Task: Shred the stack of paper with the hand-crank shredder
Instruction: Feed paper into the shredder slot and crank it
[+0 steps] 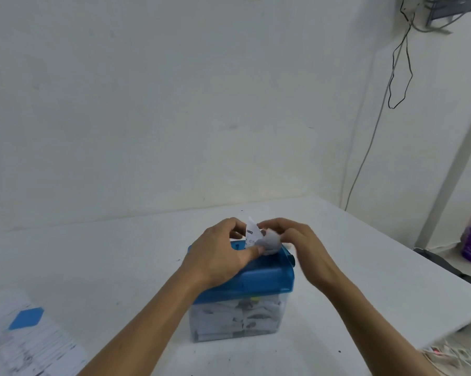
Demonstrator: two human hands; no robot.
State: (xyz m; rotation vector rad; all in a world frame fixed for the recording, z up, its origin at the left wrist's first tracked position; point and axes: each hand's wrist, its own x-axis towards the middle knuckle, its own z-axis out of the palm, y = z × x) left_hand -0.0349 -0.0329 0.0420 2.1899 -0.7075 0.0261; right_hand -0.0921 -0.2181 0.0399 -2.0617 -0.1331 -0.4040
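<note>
The left hand (223, 253) pinches paper (252, 234) above the shredder (266, 278); grip of blurred right hand (302, 246) cannot be told.

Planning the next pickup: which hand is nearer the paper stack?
Left. The left hand is over the shredder, on the side facing the paper stack; the right hand is on its far side.

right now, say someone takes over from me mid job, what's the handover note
Left hand: pinches a crumpled sheet over the shredder top.
Right hand: blurred, seems to grip the same sheet.
Done: shreds fill much of the clear bin.
Left: feed this sheet in, crank, then the stack on the table at your left. No crank handle in view.
</note>
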